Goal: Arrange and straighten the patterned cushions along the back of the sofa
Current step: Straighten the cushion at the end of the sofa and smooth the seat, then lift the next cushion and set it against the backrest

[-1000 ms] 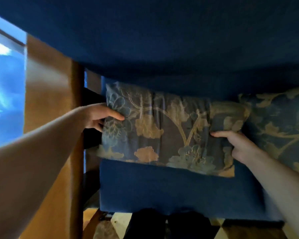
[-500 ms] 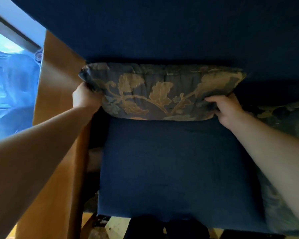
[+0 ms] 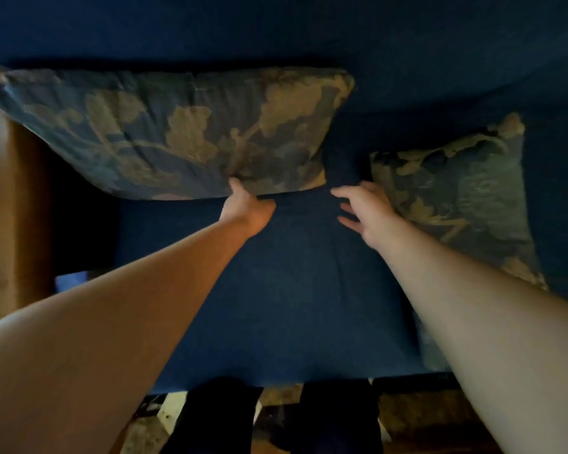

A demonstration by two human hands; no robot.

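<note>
A blue cushion with a gold leaf pattern leans against the dark blue sofa back at the upper left. My left hand touches its lower edge near the right corner, fingers tucked under the fabric. A second patterned cushion lies tilted on the seat at the right. My right hand hovers open over the seat between the two cushions, fingers spread, holding nothing.
The blue seat cushion fills the middle. A wooden sofa side stands at the left. Below the seat edge are my dark-clad legs and a patterned floor.
Both hands let go of the left cushion's ends. My left hand slid to its lower right edge and my right hand came off, now open. The view shifted right, showing more of the second cushion.
</note>
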